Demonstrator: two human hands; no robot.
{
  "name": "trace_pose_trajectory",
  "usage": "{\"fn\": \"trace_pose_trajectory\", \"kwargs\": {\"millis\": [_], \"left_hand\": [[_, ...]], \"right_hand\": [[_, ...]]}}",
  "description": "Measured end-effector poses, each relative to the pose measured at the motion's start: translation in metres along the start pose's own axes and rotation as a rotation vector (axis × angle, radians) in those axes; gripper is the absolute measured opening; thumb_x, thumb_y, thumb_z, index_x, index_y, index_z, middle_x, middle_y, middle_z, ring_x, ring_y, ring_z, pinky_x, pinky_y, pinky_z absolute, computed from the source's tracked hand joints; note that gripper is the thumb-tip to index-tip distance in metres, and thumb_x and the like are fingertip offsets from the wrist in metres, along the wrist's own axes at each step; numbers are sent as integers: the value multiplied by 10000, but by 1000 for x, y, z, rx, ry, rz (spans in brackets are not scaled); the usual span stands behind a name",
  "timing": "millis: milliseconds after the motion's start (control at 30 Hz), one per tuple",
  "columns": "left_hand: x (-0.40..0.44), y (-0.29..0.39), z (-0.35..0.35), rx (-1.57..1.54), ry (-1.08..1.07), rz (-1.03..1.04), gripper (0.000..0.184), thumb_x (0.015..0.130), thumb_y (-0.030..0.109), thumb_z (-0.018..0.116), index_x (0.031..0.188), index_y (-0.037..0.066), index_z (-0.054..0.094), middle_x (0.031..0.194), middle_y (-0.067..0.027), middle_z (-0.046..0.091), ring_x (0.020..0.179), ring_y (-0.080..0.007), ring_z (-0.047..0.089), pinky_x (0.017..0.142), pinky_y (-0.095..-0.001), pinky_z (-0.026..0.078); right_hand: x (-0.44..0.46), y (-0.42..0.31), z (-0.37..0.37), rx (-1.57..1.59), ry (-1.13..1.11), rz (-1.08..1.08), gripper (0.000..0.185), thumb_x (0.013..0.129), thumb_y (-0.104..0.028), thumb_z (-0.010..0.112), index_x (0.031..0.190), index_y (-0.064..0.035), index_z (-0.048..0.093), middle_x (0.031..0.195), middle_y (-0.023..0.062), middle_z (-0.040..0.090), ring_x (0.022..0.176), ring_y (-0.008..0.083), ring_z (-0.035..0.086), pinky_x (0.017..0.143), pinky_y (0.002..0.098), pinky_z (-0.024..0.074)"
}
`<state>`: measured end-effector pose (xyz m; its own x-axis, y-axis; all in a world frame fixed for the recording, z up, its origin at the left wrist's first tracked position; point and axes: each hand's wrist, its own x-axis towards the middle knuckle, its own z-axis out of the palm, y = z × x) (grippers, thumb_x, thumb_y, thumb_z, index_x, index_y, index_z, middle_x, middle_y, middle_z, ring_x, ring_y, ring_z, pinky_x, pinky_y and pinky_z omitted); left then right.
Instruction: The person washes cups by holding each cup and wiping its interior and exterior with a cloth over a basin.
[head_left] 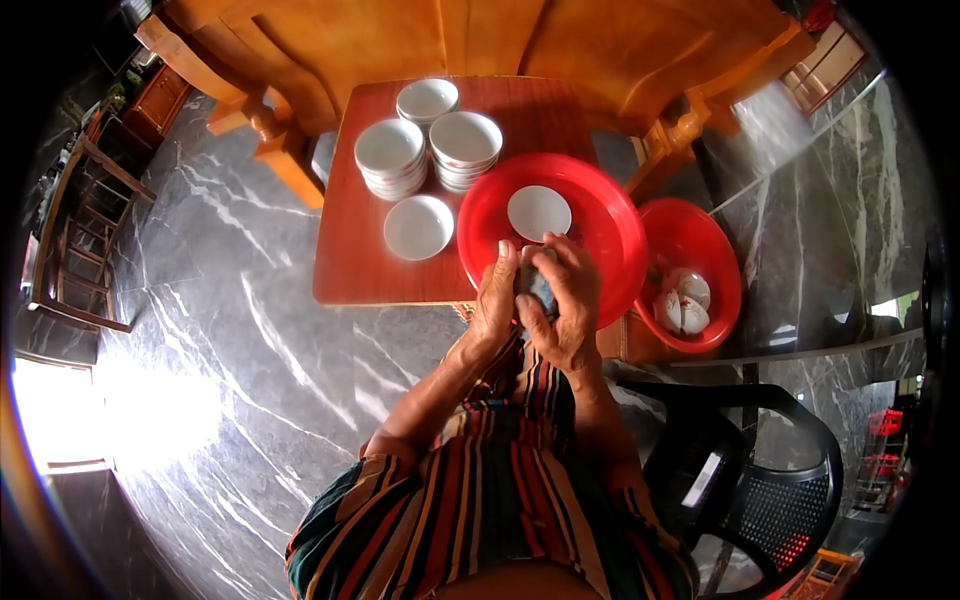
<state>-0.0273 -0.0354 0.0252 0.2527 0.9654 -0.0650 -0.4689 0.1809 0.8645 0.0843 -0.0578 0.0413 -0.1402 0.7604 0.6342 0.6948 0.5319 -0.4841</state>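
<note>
A dark cloth-like wad (539, 291) is between the person's two hands, above the near side of a red basin (616, 215). The right hand (570, 308) has its fingers bent closely around the wad; the left hand (493, 307) is against its other side, thumb pointing up, its fingers too hidden to tell how tightly they close. Just beyond the fingertips, a white bowl (540, 213) sits in the basin. To the left, a single bowl (418, 228) and three bowl stacks (391, 152) stand on the reddish-brown table (345, 245). Right of the basin, a second red basin (692, 235) holds several white bowls (694, 316). A wooden bench (480, 40) stands behind the table; a black chair (790, 500) is at lower right.
</note>
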Motion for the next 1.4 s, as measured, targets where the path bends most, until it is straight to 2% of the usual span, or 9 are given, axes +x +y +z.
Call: {"fn": "trace_pose_trajectory", "kwargs": {"millis": [233, 533, 733, 767, 800, 967, 1267, 1367, 1400], "left_hand": [[-4, 5, -10, 67, -131, -7, 481, 936, 461, 412, 792, 34, 581, 664, 39, 488, 605, -46, 400, 526, -208, 318], [-2, -8, -11, -8, -86, 68, 376, 912, 341, 522, 654, 68, 506, 633, 44, 453, 624, -50, 376, 574, -204, 295], [0, -15, -9, -99, 13, 114, 336, 912, 301, 519, 680, 60, 545, 647, 46, 459, 633, -47, 378, 581, -202, 297], [1, -16, -8, -132, 40, 130, 321, 916, 286, 510, 695, 58, 560, 655, 47, 464, 636, -46, 380, 583, -202, 299], [2, -17, -8, -131, 40, 129, 321, 916, 286, 510, 695, 58, 560, 655, 47, 464, 636, -46, 380, 583, -202, 299], [0, -16, -2, -144, -42, 175, 248, 919, 246, 495, 788, 51, 574, 698, 42, 479, 652, -45, 391, 595, -202, 316], [1, 2, -1, -232, -27, -178, 241, 866, 195, 553, 996, -6, 580, 883, -61, 621, 799, -134, 586, 732, -258, 462], [1, 2, 3, -201, 1, -187, 260, 867, 192, 573, 1029, -11, 581, 898, -72, 631, 797, -141, 595, 727, -264, 474], [1, 3, 3, -189, -6, -179, 252, 865, 181, 586, 1031, -9, 583, 894, -71, 634, 786, -137, 595, 713, -259, 476]], "right_hand": [[2, 26, -3, 747, -17, 502, 380, 864, -228, 538, 1166, 3, 518, 1149, 120, 545, 1090, 200, 502, 945, 323, 377], [-23, 57, 23, 1777, 229, 693, 412, 931, -309, 354, 1166, -5, 502, 1066, 131, 601, 972, 227, 586, 859, 343, 471], [-43, 61, 42, 1658, 484, 1019, 395, 918, -359, 381, 1110, -56, 549, 1048, 84, 616, 965, 214, 589, 853, 345, 473], [-50, 62, 50, 1659, 485, 1020, 395, 918, -359, 381, 1110, -56, 549, 1048, 84, 616, 965, 214, 589, 853, 345, 473], [-56, 60, 57, 1087, 393, 922, 393, 915, -367, 389, 1102, -64, 554, 1051, 74, 617, 971, 213, 588, 854, 348, 474], [-58, 54, 66, 831, 353, 785, 402, 901, -394, 416, 1085, -66, 560, 1035, 77, 624, 940, 207, 605, 777, 337, 513], [-41, 57, 37, 1850, 239, 407, 460, 903, -382, 424, 1105, 15, 539, 1036, 118, 605, 932, 209, 591, 799, 335, 495], [-53, 72, 34, 1420, 365, 617, 452, 910, -343, 427, 1143, 34, 511, 1063, 131, 595, 969, 214, 574, 853, 325, 463], [-45, 65, 24, 1661, 371, 813, 426, 910, -314, 432, 1152, 30, 501, 1083, 137, 582, 984, 221, 564, 887, 320, 438]]}}
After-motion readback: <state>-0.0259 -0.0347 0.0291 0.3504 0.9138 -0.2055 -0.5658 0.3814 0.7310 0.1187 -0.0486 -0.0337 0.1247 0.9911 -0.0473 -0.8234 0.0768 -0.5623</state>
